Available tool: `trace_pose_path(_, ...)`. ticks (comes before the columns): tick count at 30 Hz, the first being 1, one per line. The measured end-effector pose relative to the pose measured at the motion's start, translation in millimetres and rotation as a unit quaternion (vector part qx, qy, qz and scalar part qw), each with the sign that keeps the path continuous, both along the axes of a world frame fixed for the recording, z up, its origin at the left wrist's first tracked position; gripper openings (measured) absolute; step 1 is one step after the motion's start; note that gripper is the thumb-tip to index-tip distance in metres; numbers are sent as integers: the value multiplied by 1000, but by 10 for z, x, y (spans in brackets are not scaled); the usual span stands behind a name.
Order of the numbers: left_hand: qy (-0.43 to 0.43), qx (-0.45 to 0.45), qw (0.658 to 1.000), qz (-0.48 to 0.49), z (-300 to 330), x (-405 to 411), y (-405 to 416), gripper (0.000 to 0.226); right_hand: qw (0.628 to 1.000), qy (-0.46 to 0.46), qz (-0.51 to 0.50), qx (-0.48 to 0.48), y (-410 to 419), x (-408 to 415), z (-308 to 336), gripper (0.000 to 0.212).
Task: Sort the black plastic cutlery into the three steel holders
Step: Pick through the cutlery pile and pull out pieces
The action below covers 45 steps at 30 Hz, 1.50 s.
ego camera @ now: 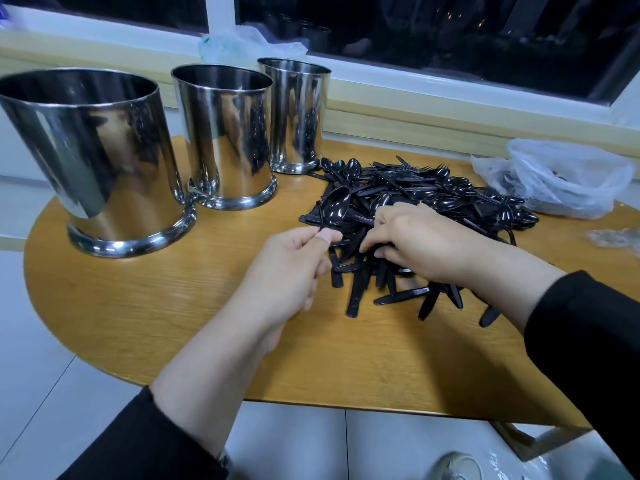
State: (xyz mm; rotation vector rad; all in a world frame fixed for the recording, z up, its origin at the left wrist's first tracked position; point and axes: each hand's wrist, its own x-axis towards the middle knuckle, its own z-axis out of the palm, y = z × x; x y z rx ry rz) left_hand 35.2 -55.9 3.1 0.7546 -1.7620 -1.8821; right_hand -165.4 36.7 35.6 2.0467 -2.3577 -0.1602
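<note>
Black plastic cutlery (408, 216) lay in one loose heap on the right half of the wooden table (138, 306), handles mostly fanned toward the person and bowls and tines toward the window, so nearly all of the sorting looked undone. Nearest the camera, the left hand (291, 268) pinched the handle of a single spoon (334, 206) between thumb and curled fingers, its bowl raised clear of the heap and pointing toward the holders, probably so it could be carried across without dragging others along. Just beside it, the right hand (415, 237) lay palm down on the heap with its fingers curled into the handles, seemingly gathering or separating pieces; whether it had actually closed on any one piece could not be told. Farther back on the left stood the three steel holders in a row: the nearest holder (97, 161), the middle holder (225, 136) and the far holder (294, 116), upright and open-topped, their insides hidden from view. Beyond the heap on the right sat a crumpled plastic bag (568, 178), and another bag (249, 43) rested on the windowsill.
</note>
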Motion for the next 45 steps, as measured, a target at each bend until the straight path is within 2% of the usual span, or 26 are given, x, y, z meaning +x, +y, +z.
trace_pose_path(3, 3, 3, 1000, 5, 8, -5, -13, 24, 1000, 19, 15, 6, -18, -5, -9, 20)
trace_pose_path(6, 4, 6, 1000, 8, 11, -1, -26, 24, 999, 2, 28, -31, 18, -13, -21, 14)
trace_pose_path(11, 5, 6, 1000, 10, -1, -7, -38, 23, 988, -38, 34, -143, 158, -5, -60, 11)
trace_pose_path(16, 15, 19, 1000, 6, -3, -34, 33, 24, 959, -75, 37, -270, 307, 93, -80, 14)
trace_pose_path(20, 31, 81, 996, -14, 28, -33, 99, 24, 934, -92, 18, -345, 408, 220, -115, 17)
trace_pose_path(24, 48, 158, 985, -53, 42, -60, 163, 27, 911, -69, 13, -407, 384, 370, -170, 20)
trace_pose_path(27, 59, 205, 975, -66, 31, -86, 198, 31, 903, -36, 24, -427, 329, 454, -218, 19)
trace_pose_path(30, 56, 208, 975, -56, 4, -103, 221, 30, 900, 7, 37, -433, 284, 498, -260, 16)
trace_pose_path(37, 55, 208, 976, -23, -45, -142, 214, 28, 925, 12, 53, -375, 226, 525, -359, 26)
trace_pose_path(39, 55, 225, 973, -25, -44, -139, 203, 25, 932, -15, 43, -359, 233, 501, -372, 29)
trace_pose_path(41, 47, 227, 972, -35, -32, -131, 196, 25, 924, -92, -4, -370, 257, 495, -335, 26)
trace_pose_path(43, 41, 214, 975, -51, -15, -123, 202, 31, 886, -209, -88, -404, 273, 487, -224, 22)
trace_pose_path(45, 38, 198, 977, -64, -7, -117, 214, 36, 846, -316, -161, -397, 251, 455, -120, 27)
